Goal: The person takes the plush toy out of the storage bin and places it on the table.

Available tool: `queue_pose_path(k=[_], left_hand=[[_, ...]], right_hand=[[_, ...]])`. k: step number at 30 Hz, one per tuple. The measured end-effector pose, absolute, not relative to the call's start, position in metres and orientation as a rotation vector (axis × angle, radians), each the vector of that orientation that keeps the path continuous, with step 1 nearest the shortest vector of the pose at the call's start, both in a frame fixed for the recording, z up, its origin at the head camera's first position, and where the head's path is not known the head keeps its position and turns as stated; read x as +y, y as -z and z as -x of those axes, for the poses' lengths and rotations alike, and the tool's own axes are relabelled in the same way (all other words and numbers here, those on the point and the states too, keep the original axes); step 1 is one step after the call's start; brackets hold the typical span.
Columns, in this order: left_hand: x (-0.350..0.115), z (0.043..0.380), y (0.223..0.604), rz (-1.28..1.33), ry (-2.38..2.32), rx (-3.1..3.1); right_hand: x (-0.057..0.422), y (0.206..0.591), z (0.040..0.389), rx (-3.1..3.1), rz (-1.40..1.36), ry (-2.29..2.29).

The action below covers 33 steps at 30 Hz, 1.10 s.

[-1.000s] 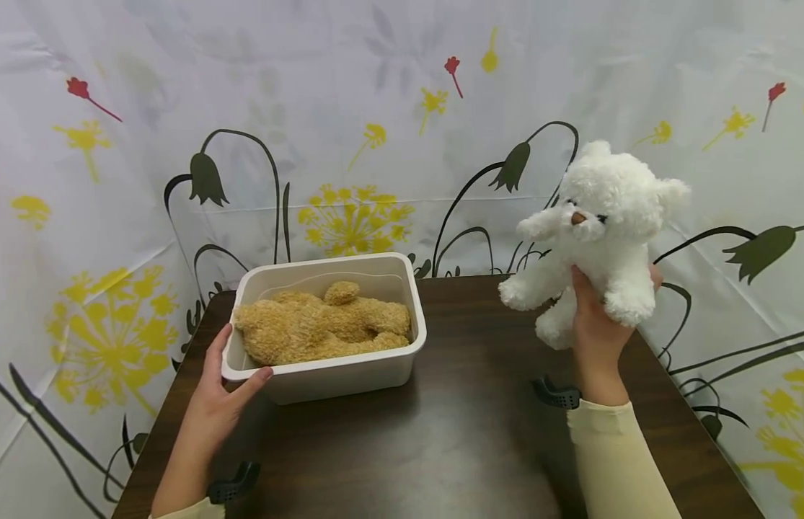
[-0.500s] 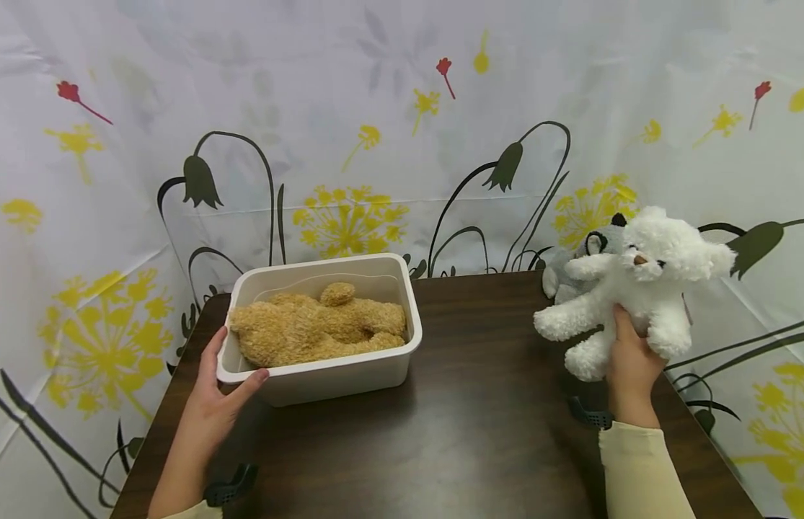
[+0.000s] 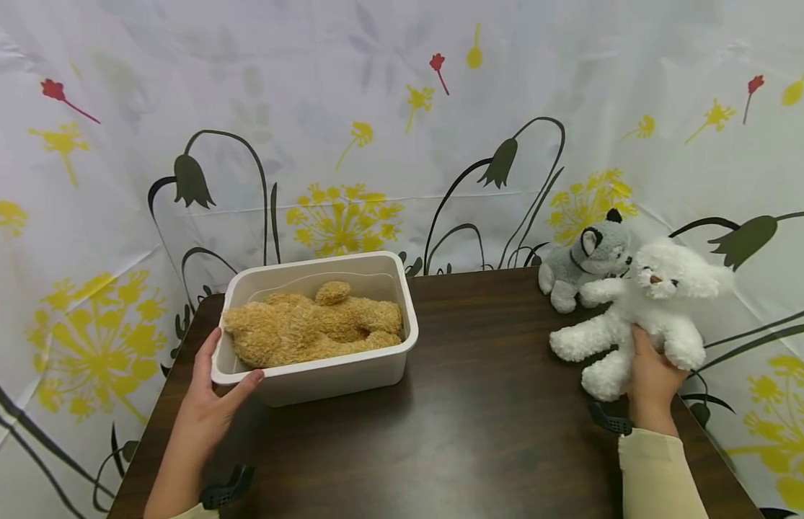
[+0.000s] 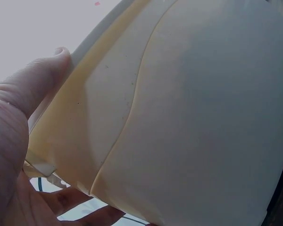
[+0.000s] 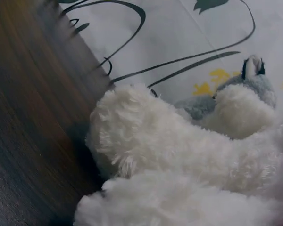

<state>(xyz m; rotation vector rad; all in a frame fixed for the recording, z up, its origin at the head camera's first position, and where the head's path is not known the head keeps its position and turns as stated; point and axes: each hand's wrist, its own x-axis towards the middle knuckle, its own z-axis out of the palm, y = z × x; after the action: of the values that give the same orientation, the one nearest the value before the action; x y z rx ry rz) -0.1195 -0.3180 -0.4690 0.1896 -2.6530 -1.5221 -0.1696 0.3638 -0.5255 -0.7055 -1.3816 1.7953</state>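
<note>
My left hand grips the near left corner of a white plastic bin, thumb on the rim and fingers round the outer side. Inside the bin lies a curly golden-brown stuffed toy. On the right, my right hand holds a white teddy bear round its lower body, low over the table and facing me. The right wrist view shows the bear's fluffy white legs close up. Behind the bear sits a grey and white stuffed husky, partly hidden by it.
A dark brown wooden table lies under everything. Its back edge meets a white curtain printed with flowers. The husky stands near the table's back right corner.
My right hand has carried the white bear down and to the right, bringing the grey husky behind it into sight. My left hand stays on the bin, which has not moved on the table.
</note>
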Motion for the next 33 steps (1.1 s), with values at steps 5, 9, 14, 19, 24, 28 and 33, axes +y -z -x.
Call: queue_pose_path(k=[5, 9, 14, 19, 24, 28, 33], left_hand=[[-0.319, 0.121, 0.469, -0.19, 1.536, -2.642], [-0.319, 0.123, 0.468, -0.183, 1.546, -2.633], [-0.319, 0.124, 0.469, -0.18, 1.519, -2.644], [-0.319, 0.12, 0.473, -0.197, 1.478, -2.676], [-0.321, 0.12, 0.474, -0.207, 1.505, -2.681], [-0.321, 0.121, 0.473, -0.214, 1.544, -2.66], [-0.32, 0.122, 0.474, -0.21, 1.572, -2.646]], right_hand=[[0.374, 0.532, 0.173, -1.285, 0.715, -1.87], [0.381, 0.533, 0.175, -1.276, 0.762, -1.904], [0.389, 0.54, 0.172, -1.385, 0.872, -1.929], [0.394, 0.549, 0.165, -1.612, 1.026, -1.892], [0.394, 0.551, 0.164, -1.678, 1.057, -1.911], [0.394, 0.548, 0.165, -1.734, 1.037, -1.917], [0.394, 0.544, 0.158, -1.673, 0.999, -1.927]])
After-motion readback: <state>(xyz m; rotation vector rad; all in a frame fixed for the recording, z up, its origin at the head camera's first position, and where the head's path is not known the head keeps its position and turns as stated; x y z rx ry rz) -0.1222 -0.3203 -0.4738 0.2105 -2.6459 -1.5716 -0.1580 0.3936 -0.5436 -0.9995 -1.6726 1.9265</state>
